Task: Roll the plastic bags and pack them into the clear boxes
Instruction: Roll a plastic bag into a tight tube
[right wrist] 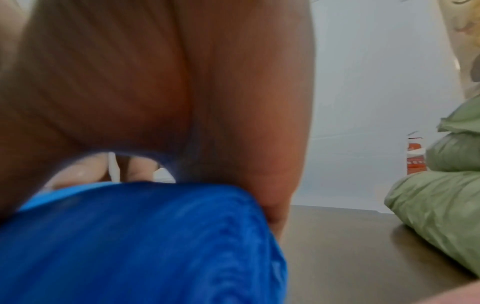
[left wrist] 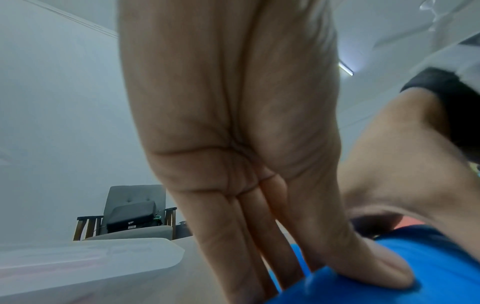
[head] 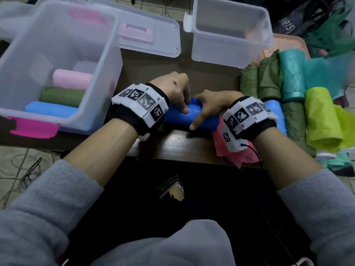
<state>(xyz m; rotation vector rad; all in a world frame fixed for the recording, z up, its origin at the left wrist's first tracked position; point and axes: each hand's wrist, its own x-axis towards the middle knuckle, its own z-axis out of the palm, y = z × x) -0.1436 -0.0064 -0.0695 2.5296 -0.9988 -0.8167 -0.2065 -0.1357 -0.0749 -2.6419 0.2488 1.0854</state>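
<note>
Both hands, left hand (head: 173, 89) and right hand (head: 208, 106), curl round a blue roll (head: 190, 117) on the desk (head: 182, 144) right of the box (head: 63, 60) holding three rolls; the far box (head: 230, 29) looks empty, further bags (head: 292, 79) unpacked.

The left hand's (head: 173, 88) fingertips are hidden behind the blue roll (head: 192, 117); the right wrist view of that roll is blurred.
</note>
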